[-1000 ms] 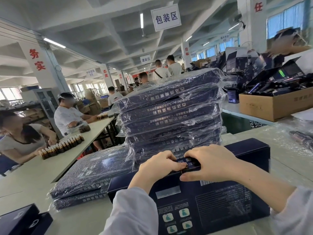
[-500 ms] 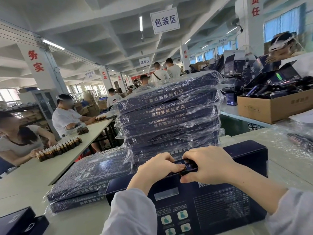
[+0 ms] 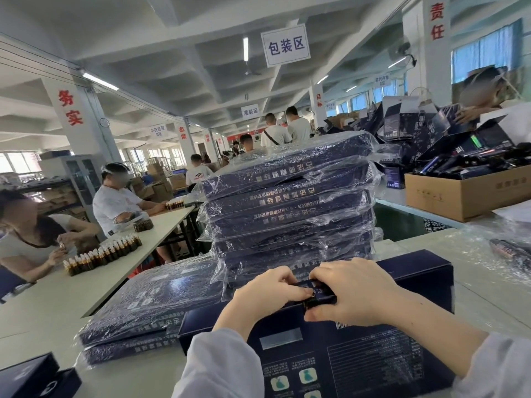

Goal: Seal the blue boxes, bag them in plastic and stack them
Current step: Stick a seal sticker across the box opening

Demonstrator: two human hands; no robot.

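Observation:
A dark blue box (image 3: 373, 349) lies flat on the pale table in front of me, its printed back face up. My left hand (image 3: 267, 291) and my right hand (image 3: 350, 291) meet at the middle of its far edge and pinch a small dark flap (image 3: 319, 297) there. Behind the hands rises a tall stack of bagged blue boxes (image 3: 287, 202), each wrapped in clear plastic. To the left lies a low pile of two bagged boxes (image 3: 149, 311).
A cardboard carton (image 3: 459, 193) full of dark boxes stands at the back right, with loose clear plastic (image 3: 471, 248) before it. Dark box pieces (image 3: 31, 377) lie at the bottom left. People sit at a long table (image 3: 86, 282) with brown bottles (image 3: 100, 255).
Both hands stay at the box's far edge, working the small flap. My view has shifted slightly; the box and stacks have not moved.

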